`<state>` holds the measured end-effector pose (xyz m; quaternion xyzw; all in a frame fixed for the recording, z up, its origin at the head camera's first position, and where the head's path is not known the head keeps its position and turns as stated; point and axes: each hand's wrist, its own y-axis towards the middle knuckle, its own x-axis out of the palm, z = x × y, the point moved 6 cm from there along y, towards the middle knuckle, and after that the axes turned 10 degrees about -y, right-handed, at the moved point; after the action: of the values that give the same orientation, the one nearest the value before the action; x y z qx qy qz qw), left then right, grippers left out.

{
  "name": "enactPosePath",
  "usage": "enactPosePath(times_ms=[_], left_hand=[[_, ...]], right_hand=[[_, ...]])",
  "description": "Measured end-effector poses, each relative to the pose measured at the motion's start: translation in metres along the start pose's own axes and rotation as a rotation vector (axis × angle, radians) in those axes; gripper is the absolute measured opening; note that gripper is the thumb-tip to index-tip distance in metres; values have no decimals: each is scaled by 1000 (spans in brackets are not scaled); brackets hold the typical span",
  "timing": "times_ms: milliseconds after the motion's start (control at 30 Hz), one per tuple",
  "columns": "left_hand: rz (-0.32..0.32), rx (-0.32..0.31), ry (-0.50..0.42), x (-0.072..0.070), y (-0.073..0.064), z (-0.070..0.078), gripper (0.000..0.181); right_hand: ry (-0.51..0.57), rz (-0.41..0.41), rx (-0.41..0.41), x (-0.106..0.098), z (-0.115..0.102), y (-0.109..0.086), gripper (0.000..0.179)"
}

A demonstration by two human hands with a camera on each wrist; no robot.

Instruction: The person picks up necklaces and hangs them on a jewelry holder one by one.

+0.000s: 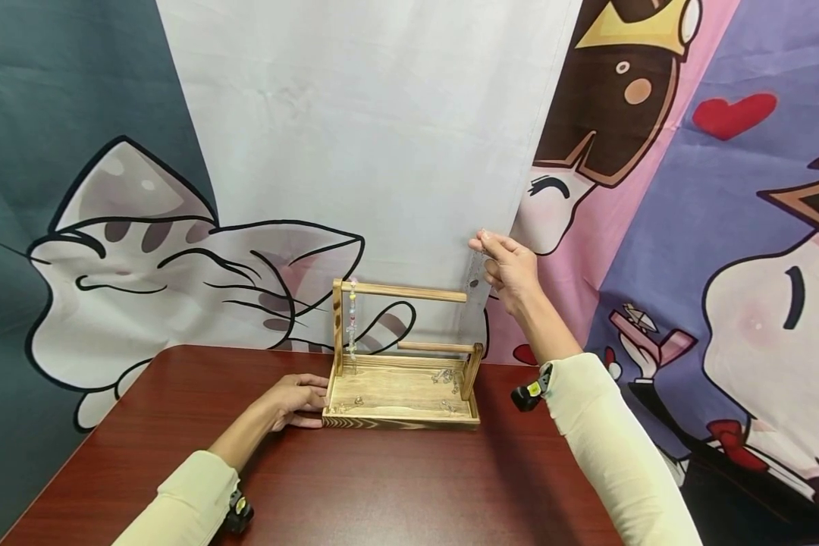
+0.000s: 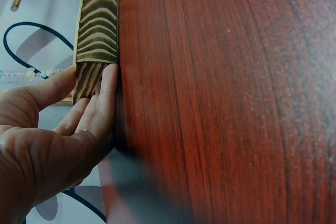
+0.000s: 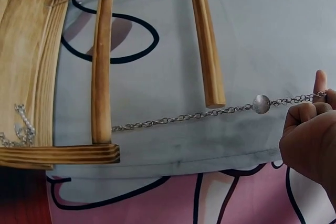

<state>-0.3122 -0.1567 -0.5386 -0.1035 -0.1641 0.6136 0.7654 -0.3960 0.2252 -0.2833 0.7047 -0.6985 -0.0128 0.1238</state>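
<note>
The left hand (image 1: 296,400) grips the left end of the wooden stand (image 1: 401,423) between thumb and fingers; that bracing should stop it shifting. The right hand (image 1: 510,273), above the stand's right end, pinches a chain (image 3: 184,118). Keeping the chain straight and steady seems wise: it passes just beside the free end of the stand's upper rod (image 1: 409,291) and could snag. Whether it touches the stand's lower rod (image 1: 437,347) is unclear. Silvery and small-linked, it carries one round, shiny disc (image 3: 261,104).
</note>
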Motion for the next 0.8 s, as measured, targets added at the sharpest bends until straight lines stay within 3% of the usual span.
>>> enactPosePath(times_ms=[300,800], left_hand=[[-1,-2,1,1,0,0,63],[3,-1,10,1,-1,1,64]], right_hand=[[-71,-16,5,9,9,-3,13],[-76,-43,15,32,22,-7,14]])
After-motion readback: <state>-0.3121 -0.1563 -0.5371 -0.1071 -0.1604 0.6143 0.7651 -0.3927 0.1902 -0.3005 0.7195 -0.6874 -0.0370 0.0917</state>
